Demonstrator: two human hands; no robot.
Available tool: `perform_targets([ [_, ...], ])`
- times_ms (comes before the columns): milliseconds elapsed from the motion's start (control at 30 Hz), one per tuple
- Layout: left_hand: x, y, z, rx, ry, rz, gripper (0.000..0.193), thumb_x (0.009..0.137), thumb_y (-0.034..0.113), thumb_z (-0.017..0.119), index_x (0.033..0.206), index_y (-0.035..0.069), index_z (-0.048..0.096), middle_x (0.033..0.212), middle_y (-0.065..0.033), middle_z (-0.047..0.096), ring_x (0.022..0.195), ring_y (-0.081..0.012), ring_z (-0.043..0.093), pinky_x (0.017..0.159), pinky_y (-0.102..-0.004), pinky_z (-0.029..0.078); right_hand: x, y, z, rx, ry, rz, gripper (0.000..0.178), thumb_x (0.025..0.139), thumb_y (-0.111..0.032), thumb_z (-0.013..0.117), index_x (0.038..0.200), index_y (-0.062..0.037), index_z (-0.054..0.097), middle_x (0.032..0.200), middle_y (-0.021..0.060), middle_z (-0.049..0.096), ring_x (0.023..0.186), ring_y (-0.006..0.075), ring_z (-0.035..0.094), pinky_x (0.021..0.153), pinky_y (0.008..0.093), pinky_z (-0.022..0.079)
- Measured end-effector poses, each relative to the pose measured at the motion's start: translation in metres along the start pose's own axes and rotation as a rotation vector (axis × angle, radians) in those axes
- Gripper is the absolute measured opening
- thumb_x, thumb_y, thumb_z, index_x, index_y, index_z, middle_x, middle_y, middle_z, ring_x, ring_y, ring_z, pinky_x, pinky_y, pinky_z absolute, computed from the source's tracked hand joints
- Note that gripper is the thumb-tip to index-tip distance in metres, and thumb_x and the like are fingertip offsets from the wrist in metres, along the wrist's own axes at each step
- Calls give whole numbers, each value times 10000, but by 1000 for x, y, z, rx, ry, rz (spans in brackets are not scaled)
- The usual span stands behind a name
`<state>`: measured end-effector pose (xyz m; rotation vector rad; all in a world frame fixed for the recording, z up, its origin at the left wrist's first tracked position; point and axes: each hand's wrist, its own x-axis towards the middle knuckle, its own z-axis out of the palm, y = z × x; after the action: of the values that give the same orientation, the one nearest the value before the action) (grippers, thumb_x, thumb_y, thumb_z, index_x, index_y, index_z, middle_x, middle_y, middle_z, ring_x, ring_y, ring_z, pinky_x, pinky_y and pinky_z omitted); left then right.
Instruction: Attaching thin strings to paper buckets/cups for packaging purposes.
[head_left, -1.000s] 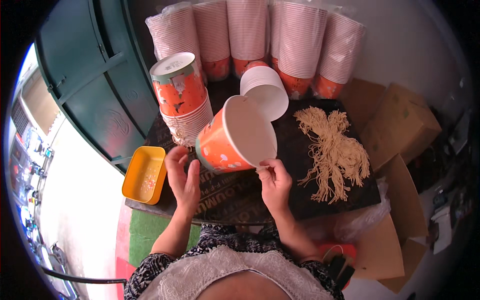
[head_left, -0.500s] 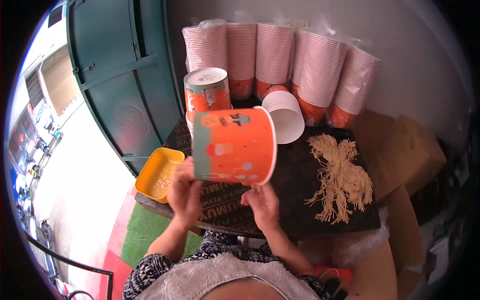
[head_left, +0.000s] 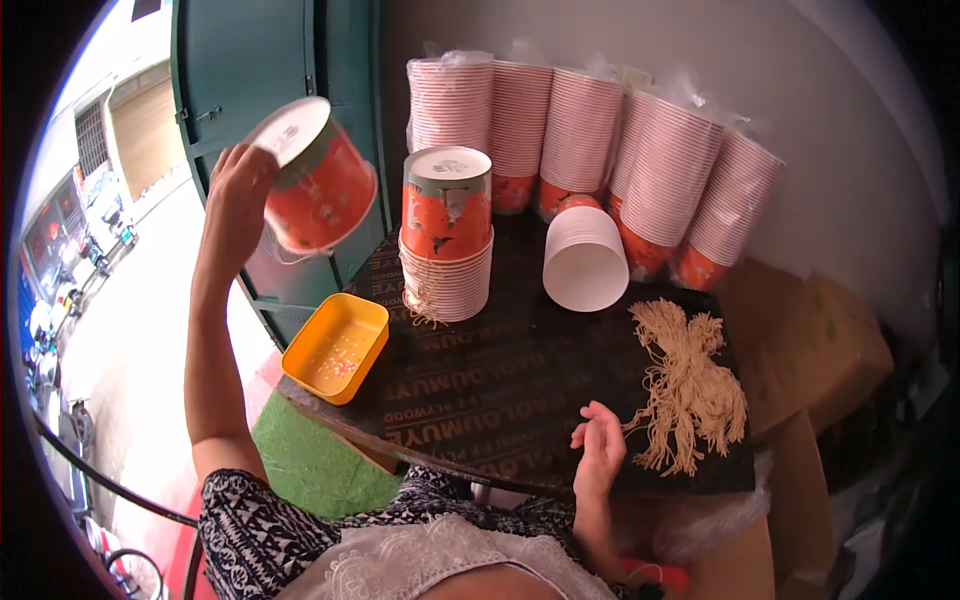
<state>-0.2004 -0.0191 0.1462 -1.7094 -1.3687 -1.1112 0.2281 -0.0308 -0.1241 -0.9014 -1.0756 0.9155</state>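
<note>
1. Bucket (head_left: 325,200) was up in the air at the person's left, bottom up and tilted, left of the upside-down bucket stack (head_left: 446,225) and apart from it; green door (head_left: 275,60) behind.
2. Left hand (head_left: 240,180) was grasping the bucket by its base end; thumb hidden.
3. Thin pale string (head_left: 292,260) hung below the bucket's rim; where it was fixed, couldn't tell.
4. Right hand (head_left: 600,445) sat just left of the string bundle (head_left: 690,385), fingers part-curled; couldn't tell if it pinched a strand.
5. Step in hand, judged: left hand moving one bucket, right hand at the strings.
6. Next move, judged, called for a firm hold on the base, the rim kept clear of the stack, and one strand picked out without tangling the rest.
7. Yellow tray (head_left: 350,315) stood on the dark table (head_left: 500,365), left of the stack, colored bits inside.
</note>
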Motion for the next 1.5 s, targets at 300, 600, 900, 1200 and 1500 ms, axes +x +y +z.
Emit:
perform_targets([
  [300, 64, -16, 48, -147, -44, 8, 61, 898, 15, 544, 959, 12, 542, 926, -123, 566, 906, -252, 583, 833, -353, 470, -5, 12, -10, -63, 37, 34, 207, 998, -99, 484, 1087, 28, 621, 946, 70, 641, 690, 87, 538, 598, 235, 449],
  [600, 96, 1, 102, -257, -139, 123, 62, 840, 20, 609, 895, 28, 582, 889, -137, 608, 919, -331, 560, 814, -413, 460, -4, 14, -13, -106, 5, 54, 203, 988, -74, 490, 1073, 33, 639, 924, 64, 652, 710, 91, 555, 613, 249, 470],
  [900, 111, 21, 139, -213, -190, 285, 48, 871, 50, 624, 888, 42, 580, 885, -112, 584, 910, -293, 554, 796, -396, 468, -4, 13, -8, -144, 4, 73, 180, 972, -59, 504, 1012, 43, 646, 864, 60, 654, 655, 72, 531, 578, 223, 452],
  [1200, 96, 31, 154, -264, -316, 239, 76, 801, -12, 620, 871, 18, 617, 930, -154, 628, 989, -363, 564, 847, -440, 486, -5, 10, -7, -171, -17, 75, 178, 974, -63, 507, 1008, 36, 650, 865, 63, 657, 662, 75, 536, 583, 223, 455],
  [1500, 79, 29, 162, -237, -387, 215, 90, 816, 9, 628, 901, 21, 655, 918, -159, 638, 979, -349, 570, 837, -431, 491, -6, 13, -8, -168, -16, 82, 176, 977, -71, 511, 1011, 24, 656, 868, 52, 659, 675, 70, 537, 595, 218, 451],
])
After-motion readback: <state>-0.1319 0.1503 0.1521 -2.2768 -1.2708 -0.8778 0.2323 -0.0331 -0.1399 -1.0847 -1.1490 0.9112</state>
